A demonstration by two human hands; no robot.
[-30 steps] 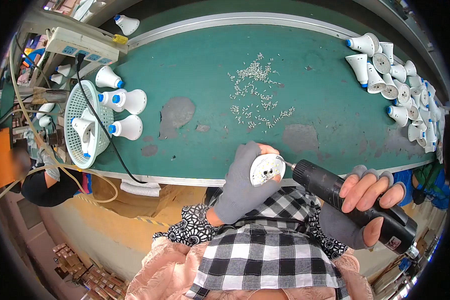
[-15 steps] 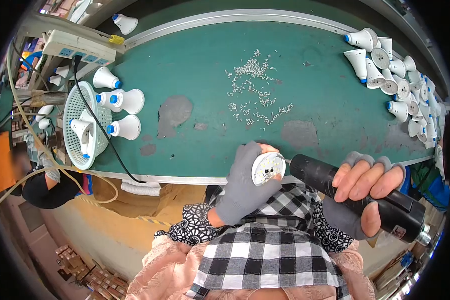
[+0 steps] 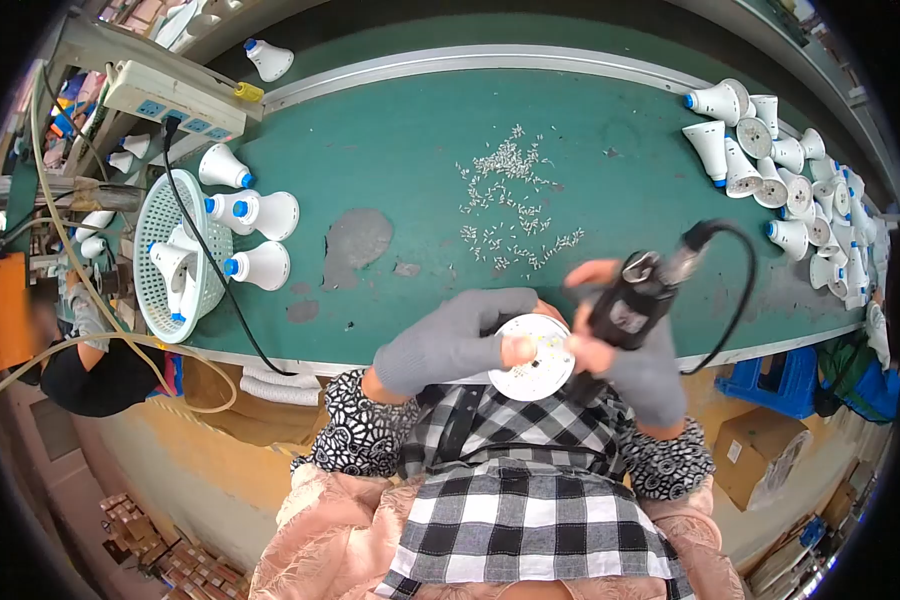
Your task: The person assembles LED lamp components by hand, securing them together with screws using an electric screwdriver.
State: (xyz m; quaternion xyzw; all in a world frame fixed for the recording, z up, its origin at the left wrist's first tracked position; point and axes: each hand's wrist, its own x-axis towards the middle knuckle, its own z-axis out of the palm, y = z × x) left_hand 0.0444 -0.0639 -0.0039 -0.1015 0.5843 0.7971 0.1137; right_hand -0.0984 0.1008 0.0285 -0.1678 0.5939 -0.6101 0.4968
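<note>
Just past the table's near edge, my left hand (image 3: 440, 342), in a grey fingerless glove, grips a white LED bulb (image 3: 532, 385) with its round board turned up and the thumb on the board. My right hand (image 3: 652, 378), gloved alike and smeared by motion, is closed around a black electric screwdriver (image 3: 630, 305). The screwdriver's cord end points up and away, its other end down beside the bulb. Fingertips of my right hand are right at the board's edge. Small silvery screws (image 3: 510, 160) lie scattered on the green table (image 3: 390, 140) beyond both hands.
Many white bulb housings (image 3: 755, 138) crowd the table's right end. At left, several housings (image 3: 265, 266) stand beside a pale basket (image 3: 148, 290) holding more. A black cord hangs from the power strip (image 3: 175, 100). Another person's gloved hand (image 3: 88, 318) shows at far left.
The screwdriver has swung from pointing left at the bulb to standing steeply, cord end up. My right hand has come left to the bulb, whose board now faces up more fully.
</note>
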